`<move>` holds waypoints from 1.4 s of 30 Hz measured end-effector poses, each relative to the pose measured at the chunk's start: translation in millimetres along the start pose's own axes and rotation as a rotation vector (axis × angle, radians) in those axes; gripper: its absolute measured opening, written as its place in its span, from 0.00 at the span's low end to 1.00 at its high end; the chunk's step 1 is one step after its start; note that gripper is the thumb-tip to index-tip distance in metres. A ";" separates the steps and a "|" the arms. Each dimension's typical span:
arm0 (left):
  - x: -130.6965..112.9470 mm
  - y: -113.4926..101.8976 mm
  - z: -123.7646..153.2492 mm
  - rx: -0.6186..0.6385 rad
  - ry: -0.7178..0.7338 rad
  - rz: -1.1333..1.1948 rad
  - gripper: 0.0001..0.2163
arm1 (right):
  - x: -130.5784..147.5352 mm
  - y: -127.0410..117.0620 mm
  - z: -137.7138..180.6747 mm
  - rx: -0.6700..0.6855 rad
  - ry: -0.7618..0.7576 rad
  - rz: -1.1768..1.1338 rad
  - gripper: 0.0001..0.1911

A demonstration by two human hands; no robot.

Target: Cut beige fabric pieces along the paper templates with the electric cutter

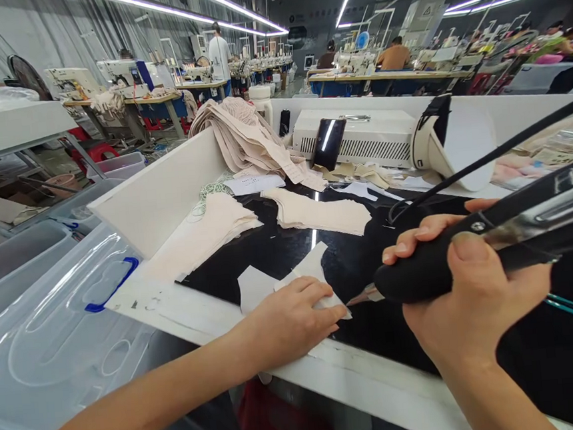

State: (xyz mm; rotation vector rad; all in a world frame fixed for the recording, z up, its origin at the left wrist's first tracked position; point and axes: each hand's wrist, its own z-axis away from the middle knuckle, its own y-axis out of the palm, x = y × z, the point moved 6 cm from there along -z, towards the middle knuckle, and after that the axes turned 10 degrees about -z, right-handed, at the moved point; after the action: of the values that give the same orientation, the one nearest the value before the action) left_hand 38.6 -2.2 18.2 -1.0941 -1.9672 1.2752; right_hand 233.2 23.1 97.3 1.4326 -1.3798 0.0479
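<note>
My left hand (290, 322) lies flat, fingers together, pressing a small pale fabric piece (282, 275) onto the black worktop (361, 262). My right hand (474, 292) is wrapped round the black handle of a corded hand tool (494, 237). The tool's metal tip (366, 295) touches the corner of the fabric piece, just right of my left fingertips. The tool's cable (487, 157) runs up to the right.
Stacks of cream fabric pieces (203, 236) (317, 216) lie further back, with a heap of garments (244, 138) behind. A white machine (360, 135), a phone (328, 143) and a white stand (453, 143) line the back. Clear plastic bins (50, 329) stand at left. People work at distant sewing tables.
</note>
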 end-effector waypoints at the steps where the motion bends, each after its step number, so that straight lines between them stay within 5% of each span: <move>1: 0.2 0.0 0.3 -0.001 -0.008 -0.001 0.10 | -1.2 1.4 -1.3 -0.004 -0.001 -0.003 0.24; 33: 1.8 0.1 -0.7 -0.044 -0.031 0.016 0.13 | -25.4 14.0 -7.9 0.097 -0.060 -0.005 0.25; 42: -42.7 -10.0 11.9 -0.013 -0.104 -0.057 0.24 | -9.3 1.1 5.0 0.082 0.010 0.023 0.25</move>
State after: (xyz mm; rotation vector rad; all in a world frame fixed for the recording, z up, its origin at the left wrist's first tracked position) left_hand 48.0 -46.5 22.0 -0.9883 -2.0711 1.3140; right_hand 226.3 26.3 89.8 1.4820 -1.3997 0.1275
